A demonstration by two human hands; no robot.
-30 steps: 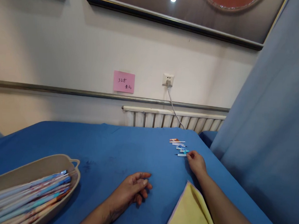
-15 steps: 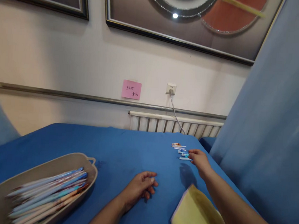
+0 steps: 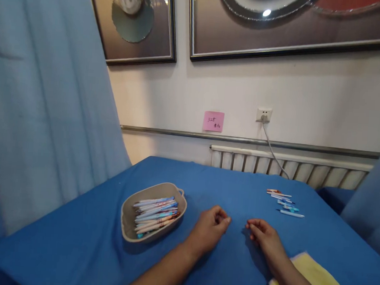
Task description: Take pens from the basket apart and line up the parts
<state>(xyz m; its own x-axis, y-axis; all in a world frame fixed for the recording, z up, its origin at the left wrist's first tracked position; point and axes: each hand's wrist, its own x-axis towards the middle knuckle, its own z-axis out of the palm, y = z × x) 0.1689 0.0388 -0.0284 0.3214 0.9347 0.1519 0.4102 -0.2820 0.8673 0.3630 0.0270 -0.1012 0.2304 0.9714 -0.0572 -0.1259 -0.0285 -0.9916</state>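
My left hand (image 3: 211, 228) hovers over the blue-covered table, right of the tan basket, its fingers loosely bent and nothing visible in them. To its right, my right hand (image 3: 264, 239) is half open, fingertips pointing left; I see no object in it. Many pens (image 3: 155, 214) in white, blue, teal and peach lie in a pile inside the tan basket (image 3: 126, 229). Several small items, pens and what look like pen caps or parts, lie in a column at the far right, with a pale blue pen (image 3: 292, 214) nearest me.
A yellow cloth (image 3: 317, 277) lies under my right forearm. Behind the blue tablecloth (image 3: 232, 184) stand a radiator (image 3: 260, 164) and a socket (image 3: 264, 115) with a plugged-in cord. Blue curtains (image 3: 49, 106) hang at left and right. A pink note (image 3: 213, 121) sticks to the wall.
My right hand has left the row of pens and come back toward my left hand. The view has swung left, so the whole basket now shows.
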